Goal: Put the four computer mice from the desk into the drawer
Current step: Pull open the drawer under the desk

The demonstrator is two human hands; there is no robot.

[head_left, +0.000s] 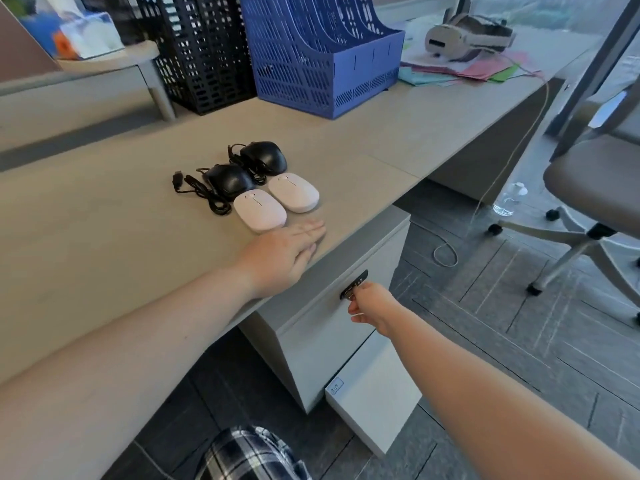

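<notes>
Several computer mice sit together on the desk: two white ones, the nearer and the farther, and behind them two black wired ones, the left and the right, with tangled cables. My left hand lies flat on the desk edge, palm down, just in front of the nearer white mouse, holding nothing. My right hand is below the desk, fingers curled into the dark handle of the top drawer of the grey cabinet. The drawer front looks closed.
A lower drawer juts out a little beneath. A blue file rack and a black one stand at the back of the desk, papers and a white device to the right. An office chair and a water bottle are on the floor at right.
</notes>
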